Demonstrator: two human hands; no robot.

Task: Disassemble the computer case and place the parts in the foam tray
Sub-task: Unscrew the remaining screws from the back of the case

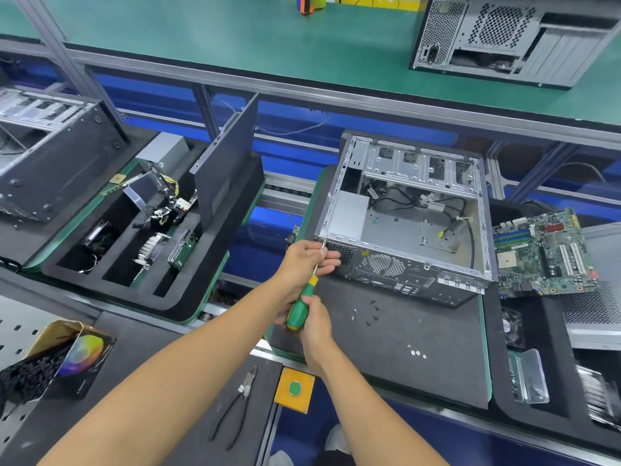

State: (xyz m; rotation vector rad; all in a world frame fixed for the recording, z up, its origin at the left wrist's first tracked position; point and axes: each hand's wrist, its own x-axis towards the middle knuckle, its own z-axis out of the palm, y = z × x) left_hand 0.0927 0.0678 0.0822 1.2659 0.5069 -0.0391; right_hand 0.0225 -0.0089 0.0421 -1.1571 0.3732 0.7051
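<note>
your case (408, 227) lies open on the dark mat (420, 351) of the bench, side panel off and the inside mostly stripped: only cables and what looks like the power supply box in the near-left corner remain. the motherboard (542, 253) is already out, resting just right of the case on the edge of the right foam tray (497, 371), which also holds a fan and a clear plastic piece lower down.

your right hand (314, 326) is wrapped around the green and yellow handle of the screwdriver (302, 306), and your left hand (307, 260) pinches its shaft up near the tip, steadying it on a screw at the case's rear left corner. judging by that, you are freeing the power supply; after it come the cables and the bare shell.

counts: one screwdriver, one pair of pliers (235, 403) lying on the bench by your left forearm, one yellow box with a green button beside them. loose screws (368, 312) on the mat: about seven dark ones in front of the case and about four pale ones farther toward you. a second foam tray (188, 290) on the left already holds parts, with a side panel (228, 163) standing in it. two other cases sit apart, one far left, one on the upper shelf.
</note>
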